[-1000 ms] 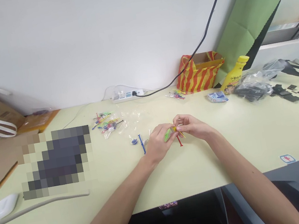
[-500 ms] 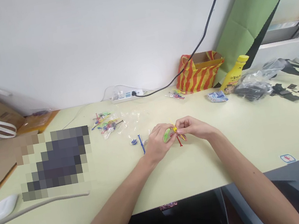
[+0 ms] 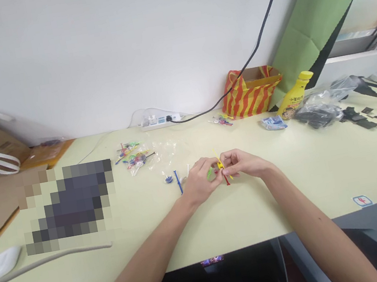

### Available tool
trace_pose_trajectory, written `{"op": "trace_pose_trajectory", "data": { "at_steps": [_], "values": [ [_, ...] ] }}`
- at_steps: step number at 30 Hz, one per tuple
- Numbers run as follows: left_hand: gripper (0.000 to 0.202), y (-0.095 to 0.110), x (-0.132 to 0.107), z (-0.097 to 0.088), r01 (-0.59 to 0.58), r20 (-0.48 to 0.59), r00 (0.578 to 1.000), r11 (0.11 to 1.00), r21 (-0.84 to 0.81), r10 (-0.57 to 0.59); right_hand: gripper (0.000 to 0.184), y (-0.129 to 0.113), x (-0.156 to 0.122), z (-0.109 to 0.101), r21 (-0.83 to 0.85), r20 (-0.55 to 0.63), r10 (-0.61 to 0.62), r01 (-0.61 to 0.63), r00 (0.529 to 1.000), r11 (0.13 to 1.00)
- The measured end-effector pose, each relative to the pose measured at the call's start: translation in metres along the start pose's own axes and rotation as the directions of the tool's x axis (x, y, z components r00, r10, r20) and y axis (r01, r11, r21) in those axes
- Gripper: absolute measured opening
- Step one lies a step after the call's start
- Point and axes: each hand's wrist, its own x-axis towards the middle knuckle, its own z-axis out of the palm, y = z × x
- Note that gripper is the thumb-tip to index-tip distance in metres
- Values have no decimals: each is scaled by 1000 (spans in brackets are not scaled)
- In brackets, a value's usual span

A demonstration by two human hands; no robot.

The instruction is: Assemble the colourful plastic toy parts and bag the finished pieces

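Over the middle of the table, my left hand (image 3: 199, 179) and my right hand (image 3: 244, 164) meet around a thin yellow plastic stick (image 3: 220, 165) with a wider part near its middle. Fingertips of both hands are closed on it. A green plastic piece (image 3: 210, 173) shows under the left fingers; whether they grip it I cannot tell. Below the fingertips a red plastic stick (image 3: 227, 181) is partly covered. Left of my left hand lie a blue stick (image 3: 179, 182) and a small blue round piece (image 3: 169, 179). A white piece behind that hand is mostly hidden.
Clear bags of coloured plastic parts (image 3: 136, 159) lie to the left. At the back are a power strip (image 3: 159, 121), a striped bag (image 3: 251, 96) and a yellow bottle (image 3: 295, 95). Black pieces (image 3: 359, 118) lie right. A cable (image 3: 49, 260) crosses the left front.
The yellow stick has turned more upright between my fingertips, and its upper end now shows above them. My hands have stayed in nearly the same place.
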Motion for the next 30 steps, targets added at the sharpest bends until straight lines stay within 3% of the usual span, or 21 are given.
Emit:
{"op": "trace_pose_trajectory", "data": {
  "at_steps": [8, 24, 30],
  "values": [
    [20, -1, 1, 0, 6, 49, 999, 1000, -16, -5, 31, -2, 0, 3, 15, 41, 33, -33, 999, 999],
    [17, -1, 2, -2, -12, 38, 999, 1000, 27, 11, 33, 1, 4, 5, -25, 32, 41, -40, 999, 999],
    [14, 2, 1, -6, -26, 71, 997, 999, -21, 27, 40, 10, 6, 8, 69, 96, 23, -30, 995, 997]
  ]
}}
